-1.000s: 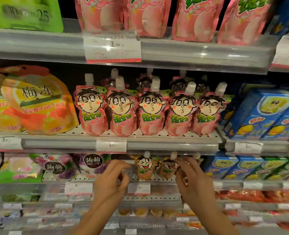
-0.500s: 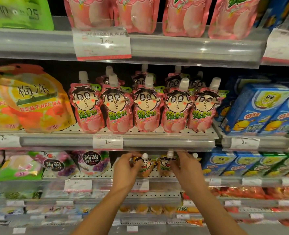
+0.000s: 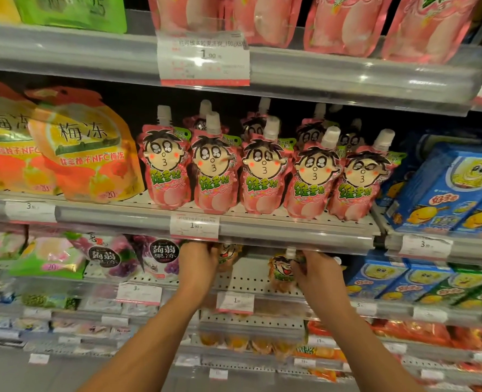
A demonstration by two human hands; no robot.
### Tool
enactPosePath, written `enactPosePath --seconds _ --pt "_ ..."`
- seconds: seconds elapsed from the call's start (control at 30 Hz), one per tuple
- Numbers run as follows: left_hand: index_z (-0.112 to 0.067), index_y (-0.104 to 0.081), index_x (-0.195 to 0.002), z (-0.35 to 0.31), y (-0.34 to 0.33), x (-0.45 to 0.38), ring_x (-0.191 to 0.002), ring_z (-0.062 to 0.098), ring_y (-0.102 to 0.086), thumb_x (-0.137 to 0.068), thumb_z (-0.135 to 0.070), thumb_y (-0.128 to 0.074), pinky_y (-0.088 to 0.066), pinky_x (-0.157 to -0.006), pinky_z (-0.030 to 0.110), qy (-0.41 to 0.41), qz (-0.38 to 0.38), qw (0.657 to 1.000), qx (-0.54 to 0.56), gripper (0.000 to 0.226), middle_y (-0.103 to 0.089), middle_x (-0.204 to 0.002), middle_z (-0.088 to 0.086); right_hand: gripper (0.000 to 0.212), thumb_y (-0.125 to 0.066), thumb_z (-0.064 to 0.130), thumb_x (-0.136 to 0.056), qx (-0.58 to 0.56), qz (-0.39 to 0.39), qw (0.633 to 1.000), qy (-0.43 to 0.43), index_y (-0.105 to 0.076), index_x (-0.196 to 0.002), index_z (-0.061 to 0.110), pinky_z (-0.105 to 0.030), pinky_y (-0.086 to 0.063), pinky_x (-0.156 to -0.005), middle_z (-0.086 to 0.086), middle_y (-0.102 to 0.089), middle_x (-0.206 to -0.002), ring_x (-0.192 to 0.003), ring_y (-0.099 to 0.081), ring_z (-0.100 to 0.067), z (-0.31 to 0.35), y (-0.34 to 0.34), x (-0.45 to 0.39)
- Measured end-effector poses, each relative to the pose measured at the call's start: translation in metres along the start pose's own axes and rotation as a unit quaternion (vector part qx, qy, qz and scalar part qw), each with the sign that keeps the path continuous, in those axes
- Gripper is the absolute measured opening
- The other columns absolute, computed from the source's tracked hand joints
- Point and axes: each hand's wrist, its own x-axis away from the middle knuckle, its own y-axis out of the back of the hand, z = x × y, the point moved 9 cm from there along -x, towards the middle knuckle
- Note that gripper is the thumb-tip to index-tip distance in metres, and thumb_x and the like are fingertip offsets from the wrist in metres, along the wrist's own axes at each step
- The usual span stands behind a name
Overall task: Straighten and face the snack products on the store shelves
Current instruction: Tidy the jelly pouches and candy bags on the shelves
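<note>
Orange spouted pouch [image 3: 281,271] stands on the perforated shelf [image 3: 248,281], gripped by the right hand [image 3: 317,274]; the left hand [image 3: 198,261] holds another orange pouch [image 3: 228,254] just under the shelf rail [image 3: 290,236].

light: warm, fairly bright, from above
glare: white glints on clear plastic shelf-edge strip [image 3: 361,77] (price digits washed out)
blur: lower shelves, frame edges soft
distortion: wide-angle bowing of shelf lines

orange spouted pouches [image 3: 282,271], upright, lower shelf [image 3: 251,281]
</note>
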Motion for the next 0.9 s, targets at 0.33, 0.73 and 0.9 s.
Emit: enactPosePath --seconds 0.33,0.73,0.9 --pt "0.0 -0.07 -0.088 0.004 -0.006 -0.013 -0.08 0.035 -0.067 -0.09 -0.005 -0.065 -0.04 -0.064 0.029 0.004 0.025 0.999 -0.032 0.008 -0.07 -0.082 0.017 0.011 -0.07 0.003 -0.087 -0.008 -0.013 1.0 -0.019 -0.071 -0.098 0.006 -0.031 -0.041 -0.058 -0.016 -0.071 -0.073 -0.066 -0.066 -0.039 0.001 -0.002 -0.006" --pt "0.002 -0.067 -0.09 0.005 -0.013 -0.01 -0.077 0.031 -0.06 -0.087 0.005 -0.056 -0.038 -0.063 0.029 0.045 0.056 0.997 0.02 0.011 -0.059 -0.078 0.011 0.009 -0.064 0.007 -0.092 -0.103 0.011 0.99 -0.093 -0.07 -0.086 0.003 -0.026 -0.039 -0.065 -0.012 -0.068 -0.075 -0.064 -0.059 -0.025 0.008 -0.04 -0.025" --pt "0.0 -0.066 -0.08 0.011 -0.017 -0.009 -0.07 0.029 -0.063 -0.085 0.002 -0.062 -0.038 -0.055 0.026 0.061 0.059 0.996 0.033 0.006 -0.063 -0.071 0.012 0.011 -0.062 0.006 -0.094 -0.077 0.04 0.995 -0.052 -0.071 -0.092 0.001 -0.035 -0.051 -0.072 -0.018 -0.07 -0.087 -0.074 -0.062 -0.031 0.02 -0.042 -0.031"
